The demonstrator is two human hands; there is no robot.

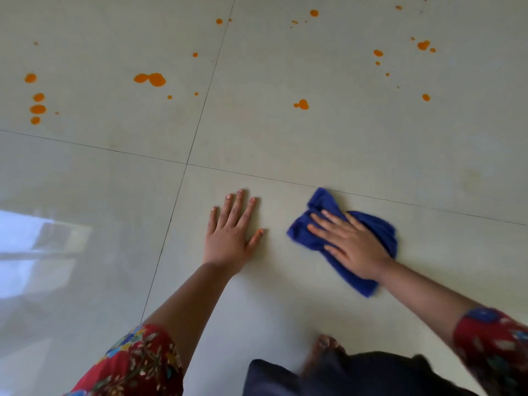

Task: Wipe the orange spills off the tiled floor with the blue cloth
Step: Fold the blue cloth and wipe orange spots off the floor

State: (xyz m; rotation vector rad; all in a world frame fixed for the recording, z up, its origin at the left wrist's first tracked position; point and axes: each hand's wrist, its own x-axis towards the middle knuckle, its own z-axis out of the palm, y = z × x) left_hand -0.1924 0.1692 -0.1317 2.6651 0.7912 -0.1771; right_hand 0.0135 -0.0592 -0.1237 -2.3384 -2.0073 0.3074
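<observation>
A crumpled blue cloth [323,202] lies on the pale tiled floor [257,132], right of centre. My right hand [350,244] presses flat on top of the cloth with fingers spread, pointing up-left. My left hand [233,231] rests palm down on the bare tile just left of the cloth, fingers apart, holding nothing. Orange spills dot the far tiles: a double blob [150,79] at upper left, a column of drops [37,102] at the far left, a blob [302,104] ahead of the cloth, and scattered drops [423,45] at upper right.
Dark grout lines [187,164] cross just ahead of my hands. A bright window reflection [37,247] glares on the left tile. My bare foot [323,350] and dark clothing [357,375] sit at the bottom edge, with red patterned sleeves on both arms.
</observation>
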